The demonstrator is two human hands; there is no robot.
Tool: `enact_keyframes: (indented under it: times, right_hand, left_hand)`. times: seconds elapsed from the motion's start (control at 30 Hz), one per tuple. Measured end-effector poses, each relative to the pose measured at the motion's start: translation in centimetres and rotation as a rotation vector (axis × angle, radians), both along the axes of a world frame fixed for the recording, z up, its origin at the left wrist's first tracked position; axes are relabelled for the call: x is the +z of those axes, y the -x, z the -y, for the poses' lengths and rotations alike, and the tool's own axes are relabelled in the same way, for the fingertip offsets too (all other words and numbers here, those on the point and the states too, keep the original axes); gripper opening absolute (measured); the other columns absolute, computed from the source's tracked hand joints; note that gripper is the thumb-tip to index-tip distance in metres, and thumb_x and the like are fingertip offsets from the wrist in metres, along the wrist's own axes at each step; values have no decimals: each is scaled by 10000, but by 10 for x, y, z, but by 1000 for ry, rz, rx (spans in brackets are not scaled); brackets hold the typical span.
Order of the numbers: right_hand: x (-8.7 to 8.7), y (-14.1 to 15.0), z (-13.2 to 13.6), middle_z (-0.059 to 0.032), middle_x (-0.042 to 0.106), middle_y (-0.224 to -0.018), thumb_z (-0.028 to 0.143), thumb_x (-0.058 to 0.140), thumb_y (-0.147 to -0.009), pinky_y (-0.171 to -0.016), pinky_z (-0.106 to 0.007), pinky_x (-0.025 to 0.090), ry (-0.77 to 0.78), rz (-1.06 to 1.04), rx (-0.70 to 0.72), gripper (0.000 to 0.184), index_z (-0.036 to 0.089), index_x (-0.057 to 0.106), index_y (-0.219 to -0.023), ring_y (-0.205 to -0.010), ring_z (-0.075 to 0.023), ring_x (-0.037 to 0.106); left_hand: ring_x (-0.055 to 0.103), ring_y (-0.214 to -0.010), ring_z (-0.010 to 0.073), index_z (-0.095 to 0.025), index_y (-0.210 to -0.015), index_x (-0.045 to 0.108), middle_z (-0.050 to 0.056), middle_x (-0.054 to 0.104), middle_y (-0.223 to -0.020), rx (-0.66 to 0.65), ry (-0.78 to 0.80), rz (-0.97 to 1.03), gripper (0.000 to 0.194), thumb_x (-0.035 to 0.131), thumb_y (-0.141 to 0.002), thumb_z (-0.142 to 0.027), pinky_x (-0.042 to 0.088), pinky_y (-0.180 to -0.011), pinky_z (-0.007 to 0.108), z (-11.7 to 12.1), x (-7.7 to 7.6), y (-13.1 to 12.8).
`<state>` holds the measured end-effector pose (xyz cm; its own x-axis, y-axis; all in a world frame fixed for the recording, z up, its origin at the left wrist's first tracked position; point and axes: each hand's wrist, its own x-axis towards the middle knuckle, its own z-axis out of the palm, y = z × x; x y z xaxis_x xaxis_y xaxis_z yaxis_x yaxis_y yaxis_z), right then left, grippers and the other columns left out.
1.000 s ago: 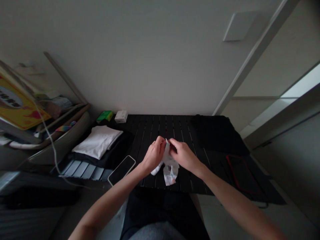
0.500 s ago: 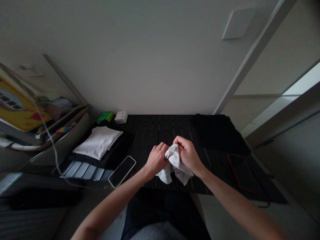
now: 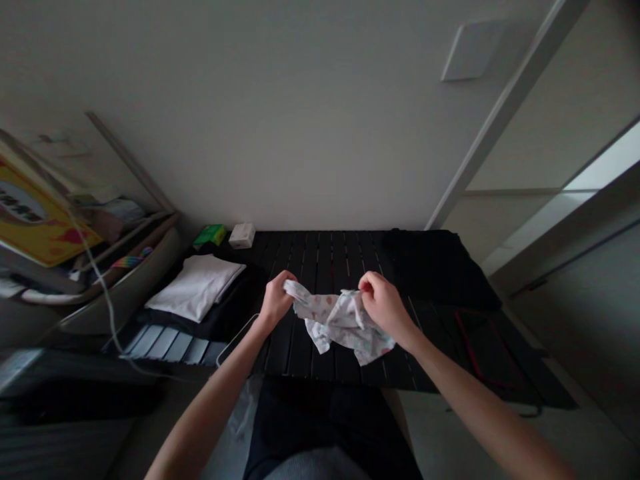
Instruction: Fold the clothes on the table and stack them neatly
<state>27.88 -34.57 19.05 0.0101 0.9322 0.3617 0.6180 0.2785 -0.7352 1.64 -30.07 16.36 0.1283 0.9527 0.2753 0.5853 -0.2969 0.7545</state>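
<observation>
A small white patterned cloth (image 3: pixel 340 322) hangs crumpled between my two hands, just above the black slatted table (image 3: pixel 320 257). My left hand (image 3: pixel 276 299) is closed on the cloth's left corner. My right hand (image 3: pixel 383 303) pinches its upper right part, fingers closed. The cloth's lower edge droops toward the table's near side.
A folded white garment (image 3: pixel 196 283) lies on dark cloth at the table's left. A phone (image 3: pixel 227 347) shows partly behind my left forearm. A green box (image 3: pixel 211 233) and a white box (image 3: pixel 243 234) sit by the wall. Black fabric (image 3: pixel 435 267) covers the right side. A cluttered rack (image 3: pixel 75 247) stands at left.
My hands have drawn apart, the left moving left, and the bunched cloth has spread out between them.
</observation>
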Motion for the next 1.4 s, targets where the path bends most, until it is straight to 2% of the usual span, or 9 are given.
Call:
enact_keyframes:
  times: [0.23,0.37,0.5,0.6,0.77,0.93,1.2,1.3,1.4]
  right_hand:
    - [-18,57,17,-95,592,-1251,190,546,-747,-987,-448,406,-17,91,302,580,236,439,-1315,-1153,-259,550]
    - [-17,56,15,-76,659,-1140,102,434,-790,-903,-380,473,-33,7,200,446,233,534,-1204,-1044,-222,615]
    - [-2,42,10,-53,692,-1025,109,398,-838,-881,-367,483,-167,-72,94,342,231,597,-1087,-984,-212,620]
    - [7,33,5,-42,703,-1030,102,401,-849,-920,-385,463,-279,-59,53,343,234,607,-1090,-1024,-216,596]
    - [-3,10,-6,-50,716,-1004,157,447,-870,-906,-406,450,-351,56,-91,279,249,643,-1046,-981,-236,596]
    - [-30,-13,-24,-74,715,-990,179,434,-888,-910,-402,394,-325,128,-222,250,209,648,-1015,-895,-221,606]
    - [-54,-45,-38,-72,713,-946,170,470,-854,-909,-407,337,-255,249,-359,245,201,689,-961,-941,-246,582]
    - [-53,-61,-39,-82,697,-1008,201,494,-836,-854,-396,351,-220,282,-383,229,218,714,-897,-988,-272,546]
    - [-52,-70,-43,-77,704,-939,210,498,-817,-864,-416,337,-144,305,-373,218,227,711,-862,-972,-280,556]
  left_hand:
    - [578,-696,116,-189,-897,560,-21,622,-765,-162,76,-14,94,522,-812,-181,413,-633,205,23,15,-53]
    - [613,-896,143,-192,-1072,533,29,647,-977,-289,10,51,206,530,-887,-282,466,-787,243,26,21,-57]
    - [587,-1021,189,-188,-1106,555,70,614,-1098,-383,-44,-120,310,632,-831,-308,461,-890,299,29,2,-48]
    - [599,-982,190,-188,-959,601,64,634,-1028,-310,-33,-194,117,555,-856,-219,456,-883,309,30,-21,-38]
    - [595,-866,155,-194,-964,574,36,639,-944,-87,42,7,157,455,-900,-275,452,-785,258,27,-34,-14]
    - [391,-541,97,-186,-924,514,-74,414,-590,-20,247,48,251,401,-915,-410,305,-517,194,33,-25,-4]
    - [469,-676,105,-150,-941,637,-40,557,-752,-633,554,-219,384,660,-759,-488,354,-572,181,41,22,11]
    - [516,-718,117,-155,-885,655,-24,583,-772,-592,477,-267,313,529,-875,-441,398,-641,197,30,33,32]
    - [569,-861,165,-166,-898,650,29,627,-907,-375,257,-263,254,503,-891,-372,444,-794,259,11,28,48]
